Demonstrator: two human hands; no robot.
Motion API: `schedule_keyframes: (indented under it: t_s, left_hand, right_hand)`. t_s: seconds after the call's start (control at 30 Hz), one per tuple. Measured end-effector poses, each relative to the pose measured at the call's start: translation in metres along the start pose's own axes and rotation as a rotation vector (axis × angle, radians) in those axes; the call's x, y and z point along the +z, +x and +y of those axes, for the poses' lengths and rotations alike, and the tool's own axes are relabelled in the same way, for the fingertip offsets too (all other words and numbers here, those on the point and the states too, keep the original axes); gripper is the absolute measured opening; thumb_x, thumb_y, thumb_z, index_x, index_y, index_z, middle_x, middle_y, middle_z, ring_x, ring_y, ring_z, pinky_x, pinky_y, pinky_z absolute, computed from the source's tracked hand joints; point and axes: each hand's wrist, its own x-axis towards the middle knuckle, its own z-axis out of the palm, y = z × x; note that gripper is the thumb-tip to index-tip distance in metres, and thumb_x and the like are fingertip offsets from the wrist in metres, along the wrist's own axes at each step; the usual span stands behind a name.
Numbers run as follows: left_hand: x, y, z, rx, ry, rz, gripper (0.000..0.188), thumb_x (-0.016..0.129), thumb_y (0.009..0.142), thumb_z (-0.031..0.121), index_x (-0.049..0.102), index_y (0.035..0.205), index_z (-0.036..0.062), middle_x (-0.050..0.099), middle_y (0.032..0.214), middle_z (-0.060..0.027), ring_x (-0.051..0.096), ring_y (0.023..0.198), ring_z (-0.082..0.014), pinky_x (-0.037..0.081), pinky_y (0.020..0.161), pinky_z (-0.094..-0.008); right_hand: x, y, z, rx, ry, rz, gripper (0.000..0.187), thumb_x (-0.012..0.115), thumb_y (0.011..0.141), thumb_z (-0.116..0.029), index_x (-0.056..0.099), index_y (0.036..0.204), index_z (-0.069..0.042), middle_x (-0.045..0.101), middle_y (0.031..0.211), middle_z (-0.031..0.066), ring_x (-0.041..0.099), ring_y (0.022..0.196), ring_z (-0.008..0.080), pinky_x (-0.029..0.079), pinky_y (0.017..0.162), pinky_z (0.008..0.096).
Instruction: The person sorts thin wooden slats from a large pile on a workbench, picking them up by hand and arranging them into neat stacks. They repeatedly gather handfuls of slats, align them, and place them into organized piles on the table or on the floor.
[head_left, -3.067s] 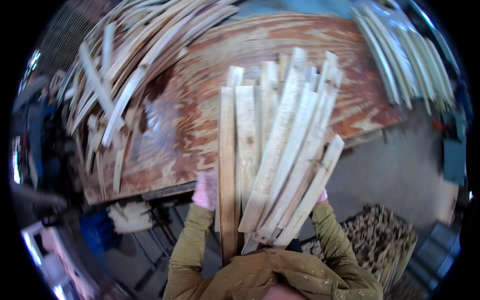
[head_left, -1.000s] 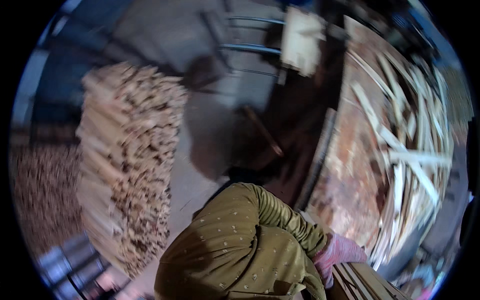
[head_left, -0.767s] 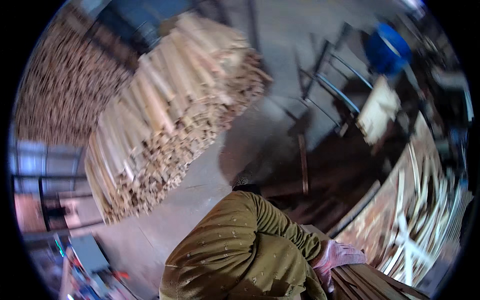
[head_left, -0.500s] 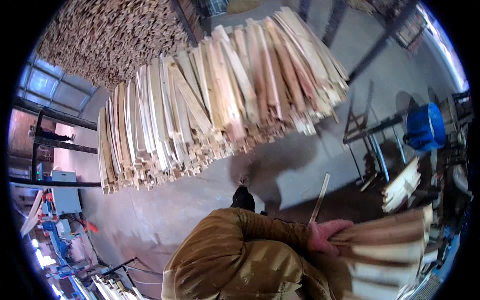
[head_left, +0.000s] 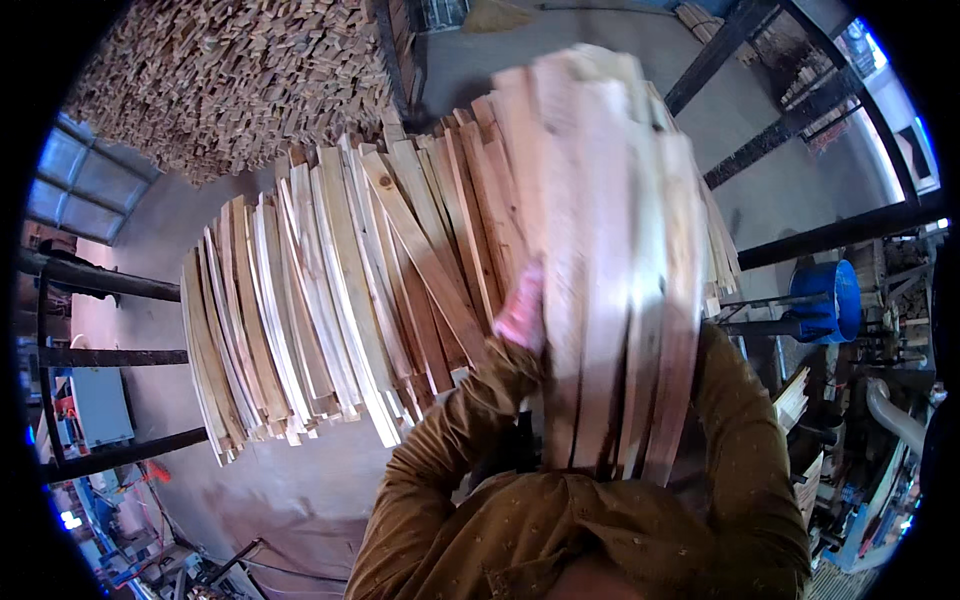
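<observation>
Slats of pale wood, gathered into one bundle, stand nearly upright in front of the person's chest and fill the middle of the view, blurred along their upper ends. The left hand, in a pink glove, presses flat against the bundle's left edge about halfway up, its fingers lying along the wood and clasping the side of the stack. The left forearm, in an olive-brown dotted sleeve, rises from the lower edge and bends at the elbow towards the bundle. The right hand is hidden behind the slats, so how its fingers stand cannot be told; only the right sleeve shows, curving up around the bundle's right side so that the wood sits between the two arms. The lower ends of the slats rest against the person's upper body.

Behind the bundle, on the grey floor, lies a long heap of similar slats, fanned side by side. A larger stack of wood ends fills the upper left. To the right stand dark metal frame bars and a blue barrel.
</observation>
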Motion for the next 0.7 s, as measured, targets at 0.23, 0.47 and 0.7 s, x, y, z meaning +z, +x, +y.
schedule_keyframes:
  t_s: [0.23, 0.47, 0.7]
  left_hand:
    - [-0.104, 0.100, 0.090, 0.264, 0.195, 0.639, 0.073, 0.053, 0.092, 0.050, 0.031, 0.147, 0.0068, 0.040, 0.145, -0.0158, 0.050, 0.119, -0.0268, 0.039, 0.102, -0.0332]
    - [-0.156, 0.126, 0.056, 0.241, 1.114, 0.879, 0.088, 0.072, 0.071, 0.059, 0.042, 0.136, 0.0088, 0.049, 0.128, -0.0258, 0.050, 0.118, -0.0410, 0.041, 0.100, -0.0467]
    - [-0.116, 0.129, 0.030, 0.097, 1.322, 0.998, 0.078, 0.047, 0.085, 0.067, 0.035, 0.139, 0.0118, 0.038, 0.138, -0.0237, 0.036, 0.130, -0.0402, 0.030, 0.105, -0.0547]
  right_hand:
    - [0.069, 0.027, -0.010, -0.089, -0.040, -0.112, 0.088, 0.048, 0.087, -0.068, 0.034, 0.144, -0.003, 0.046, 0.140, 0.0208, 0.045, 0.129, 0.0341, 0.035, 0.109, 0.0383]
    - [0.070, -0.097, 0.007, -0.246, -0.467, -0.204, 0.095, 0.040, 0.084, -0.075, 0.028, 0.147, -0.005, 0.036, 0.146, 0.0241, 0.034, 0.136, 0.0393, 0.030, 0.112, 0.0408]
    - [0.068, -0.120, 0.033, 0.175, -0.309, -0.329, 0.093, 0.035, 0.088, -0.070, 0.018, 0.148, -0.001, 0.043, 0.139, 0.0273, 0.044, 0.127, 0.0427, 0.038, 0.105, 0.0439]
